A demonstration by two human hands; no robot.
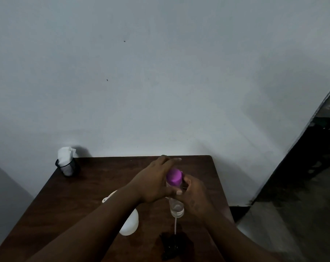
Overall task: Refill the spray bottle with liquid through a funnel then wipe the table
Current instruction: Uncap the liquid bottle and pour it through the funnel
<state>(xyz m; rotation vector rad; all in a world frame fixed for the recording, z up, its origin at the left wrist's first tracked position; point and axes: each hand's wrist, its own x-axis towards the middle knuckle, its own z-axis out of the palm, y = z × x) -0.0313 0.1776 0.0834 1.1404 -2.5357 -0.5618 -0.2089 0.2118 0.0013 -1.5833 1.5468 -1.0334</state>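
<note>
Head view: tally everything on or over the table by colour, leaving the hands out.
White: 2, funnel and tissues
Black: 2, mesh cup and an unclear dark thing with a pale tube
Clear: 1, bottle
Purple: 1, its cap
Total: 6

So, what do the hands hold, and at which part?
The left hand and the right hand both grip the spray bottle just under its purple cap.
</note>
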